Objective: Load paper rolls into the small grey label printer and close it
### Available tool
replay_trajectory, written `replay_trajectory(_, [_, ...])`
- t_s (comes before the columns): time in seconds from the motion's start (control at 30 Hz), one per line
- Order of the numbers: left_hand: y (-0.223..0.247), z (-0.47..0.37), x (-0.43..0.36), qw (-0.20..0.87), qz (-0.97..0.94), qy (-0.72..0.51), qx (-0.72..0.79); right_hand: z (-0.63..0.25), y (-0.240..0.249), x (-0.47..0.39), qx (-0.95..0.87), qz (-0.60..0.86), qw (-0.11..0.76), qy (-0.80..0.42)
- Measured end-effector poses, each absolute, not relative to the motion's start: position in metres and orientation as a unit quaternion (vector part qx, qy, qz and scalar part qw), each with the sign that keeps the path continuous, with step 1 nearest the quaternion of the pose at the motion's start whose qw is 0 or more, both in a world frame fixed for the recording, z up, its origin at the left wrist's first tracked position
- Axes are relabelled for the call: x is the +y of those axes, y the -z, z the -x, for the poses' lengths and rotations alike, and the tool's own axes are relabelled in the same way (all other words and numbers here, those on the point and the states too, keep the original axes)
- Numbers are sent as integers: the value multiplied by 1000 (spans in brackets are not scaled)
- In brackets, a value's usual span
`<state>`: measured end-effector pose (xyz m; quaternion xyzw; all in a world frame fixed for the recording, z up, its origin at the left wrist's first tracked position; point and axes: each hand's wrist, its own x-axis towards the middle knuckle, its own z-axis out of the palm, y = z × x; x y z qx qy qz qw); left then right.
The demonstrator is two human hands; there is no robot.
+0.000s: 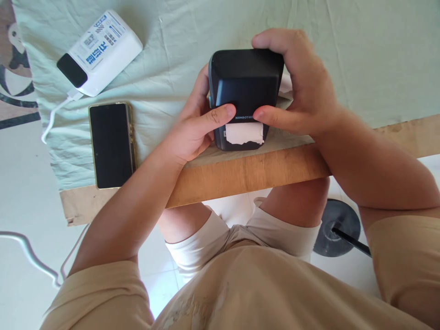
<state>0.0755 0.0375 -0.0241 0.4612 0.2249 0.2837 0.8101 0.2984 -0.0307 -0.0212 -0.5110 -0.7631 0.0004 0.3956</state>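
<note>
A black label printer marked NIIMBOT is held between my two hands over the near edge of the table. White paper with a torn edge sticks out at its near end. My left hand grips the printer's left side, its thumb lying on the top face and its other fingers mostly hidden. My right hand holds the right side, thumb near the lettering and index finger over the far right corner. Something whitish shows partly behind the printer, beside my right palm; I cannot make out what it is.
A white power bank with a plugged-in white cable lies at the far left. Nearer stands a dark-screened phone, flat on the green cloth. The wooden table edge runs above my lap. A round black base rests on the floor.
</note>
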Motion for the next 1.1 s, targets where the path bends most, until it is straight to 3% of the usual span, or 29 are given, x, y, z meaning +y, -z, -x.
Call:
replay_trajectory(0.3, [28, -78, 43, 844, -399, -298, 201, -300, 30, -27, -754, 495, 428, 53])
replay_trajectory(0.73, [29, -76, 51, 852, -378, -293, 213, -302, 31, -27, -775, 443, 451, 18])
replay_trajectory(0.9, [28, -78, 48, 842, -374, -310, 236, -298, 29, -29, -766, 468, 440, -25])
replay_trajectory(1.1, [28, -78, 50, 842, -370, -315, 235, -301, 33, -23, -773, 470, 425, 14])
